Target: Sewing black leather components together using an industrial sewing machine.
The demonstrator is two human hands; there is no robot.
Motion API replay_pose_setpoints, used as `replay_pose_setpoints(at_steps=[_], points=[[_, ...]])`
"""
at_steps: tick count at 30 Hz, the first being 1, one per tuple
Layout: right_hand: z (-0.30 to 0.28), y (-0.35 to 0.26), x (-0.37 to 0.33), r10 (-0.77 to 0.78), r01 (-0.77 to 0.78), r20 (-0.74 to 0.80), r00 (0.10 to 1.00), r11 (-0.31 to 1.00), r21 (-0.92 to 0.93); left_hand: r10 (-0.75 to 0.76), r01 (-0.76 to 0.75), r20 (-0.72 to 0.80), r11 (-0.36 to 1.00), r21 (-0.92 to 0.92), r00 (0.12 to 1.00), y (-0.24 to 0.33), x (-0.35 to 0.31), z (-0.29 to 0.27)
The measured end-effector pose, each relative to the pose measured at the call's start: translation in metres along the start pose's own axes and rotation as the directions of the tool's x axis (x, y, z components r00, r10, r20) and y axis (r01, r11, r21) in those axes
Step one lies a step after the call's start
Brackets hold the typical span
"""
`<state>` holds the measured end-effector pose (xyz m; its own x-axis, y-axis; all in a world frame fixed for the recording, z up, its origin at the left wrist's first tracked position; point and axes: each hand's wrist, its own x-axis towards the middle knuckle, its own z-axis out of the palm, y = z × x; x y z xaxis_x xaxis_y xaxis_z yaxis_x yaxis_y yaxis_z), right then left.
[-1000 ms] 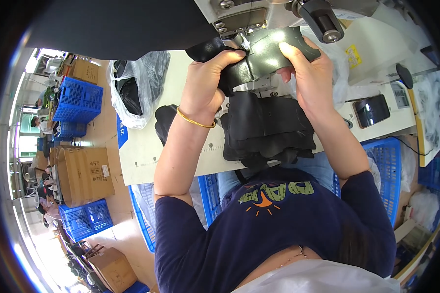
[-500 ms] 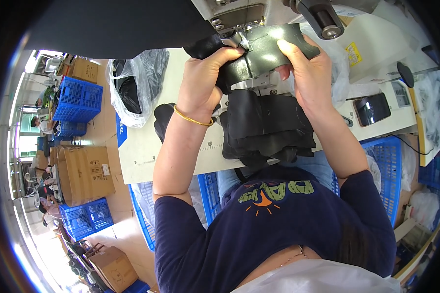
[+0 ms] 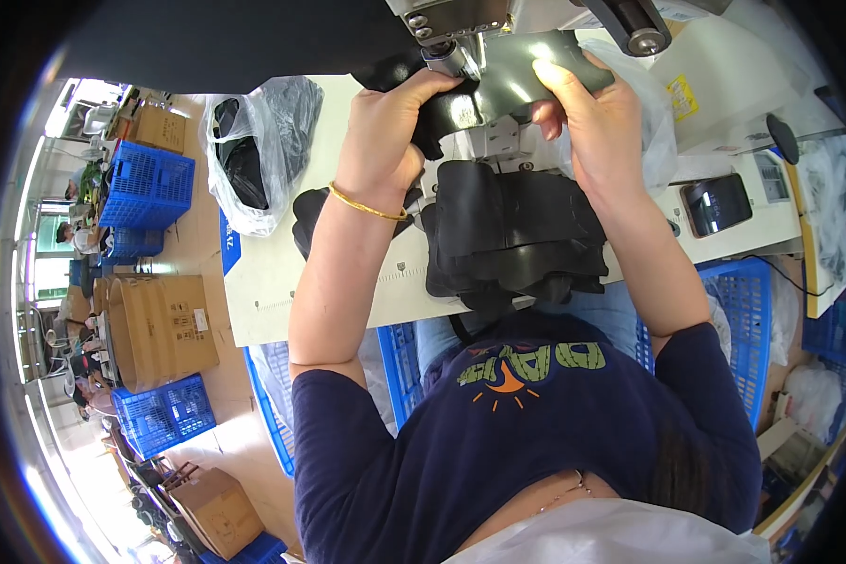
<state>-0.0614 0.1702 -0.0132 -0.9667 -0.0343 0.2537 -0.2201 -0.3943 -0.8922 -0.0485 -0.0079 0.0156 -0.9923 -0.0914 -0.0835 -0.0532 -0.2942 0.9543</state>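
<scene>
A glossy black sheet of leather-like material (image 3: 508, 80) lies under the presser foot (image 3: 453, 58) of a sewing machine (image 3: 470, 19). My left hand (image 3: 390, 122) pinches its near left part, thumb on top beside the foot; a gold bangle circles that wrist. At the sheet's right end my right hand (image 3: 592, 122) grips it, thumb above and fingers curled below. The sheet's far side is partly hidden behind the machine head. Nearer to me, a stack of black pieces (image 3: 517, 226) rests on the table's front part, between my forearms.
A clear plastic bag with black pieces (image 3: 254, 150) sits left on the white table (image 3: 273, 291). A phone (image 3: 716, 204) lies at the right. Blue crates (image 3: 738, 320) stand below the table edge; cartons (image 3: 160, 329) and more crates are on the left floor.
The view has shifted slightly. Both hands keep their grip on the black sheet, and the seam line near the foot no longer shows as plainly.
</scene>
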Motion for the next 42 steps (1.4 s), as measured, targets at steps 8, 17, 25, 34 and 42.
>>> replay_pose_setpoints(at_steps=[8, 17, 25, 34, 42], points=[[-0.001, 0.001, -0.002, 0.018, -0.018, 0.014, 1.0, 1.0, -0.014, -0.027, 0.027, 0.013, 0.999, -0.032, 1.0, 0.003, -0.005, -0.002], [-0.018, 0.003, -0.001, 0.02, -0.019, -0.035, 0.999, 1.0, 0.021, -0.021, 0.048, 0.065, 0.896, -0.441, 0.998, -0.017, 0.002, -0.036], [-0.034, -0.003, 0.006, 0.003, 0.001, 0.018, 1.0, 0.982, -0.186, 0.283, -0.297, -0.148, 0.952, -0.076, 0.948, -0.024, -0.008, -0.05], [-0.126, 0.042, 0.019, 0.105, 0.156, 0.196, 0.975, 0.308, -0.939, 0.556, 0.092, -0.381, 0.477, 0.874, 0.739, -0.066, -0.062, -0.189], [-0.116, 0.049, 0.019, 0.029, 0.132, 0.149, 0.988, 0.317, -0.939, 0.503, -0.239, 0.087, 0.247, 0.939, 0.86, -0.106, -0.058, -0.06]])
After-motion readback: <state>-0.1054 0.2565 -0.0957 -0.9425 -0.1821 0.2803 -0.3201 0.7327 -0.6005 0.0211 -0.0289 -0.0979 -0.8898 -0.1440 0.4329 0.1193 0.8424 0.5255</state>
